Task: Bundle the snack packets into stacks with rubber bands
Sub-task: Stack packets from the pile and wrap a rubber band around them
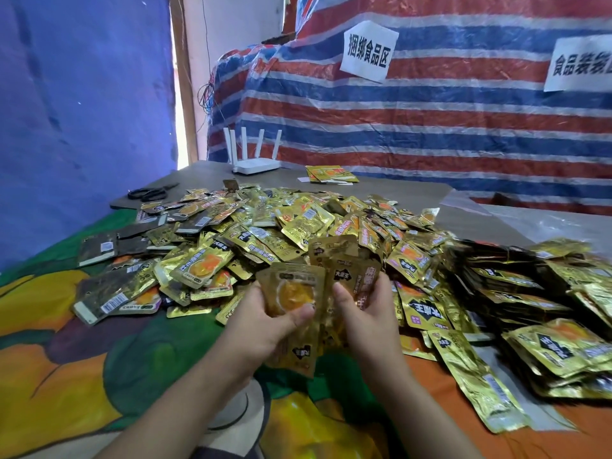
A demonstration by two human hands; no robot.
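Gold foil: snack packets (265,233) lie in a loose heap just beyond both hands, spilling left and right across the surface (205,170).
Head view, left hand (265,318): fingers and thumb curled round a packet showing an orange disc (291,293), thumb pressed on its lower edge.
Head view, right hand (364,309): gripping a small fan of packets (347,270), fingers wrapped behind, thumb in front.
Hands: close together, each clamped on foil, the two holdings overlapping between them.
Key relation: the held packets stand roughly upright, long axes pointing away from the person and splayed; the edges do not line up. Squaring them into one stack looks like the step in hand.
Nearer hand: the heap is equally near both; finished-looking stacks (546,346) lie right of the right hand.
Rubber bands: dark loops (145,193) far left beyond the left hand, beside scissors (165,187); whether these are the bands I cannot tell.
Open room: patterned cloth (66,326) left of and below the left hand is bare; the right side is crowded.
Far edge: white router (255,165) and striped tarp (430,127), well beyond the hands.
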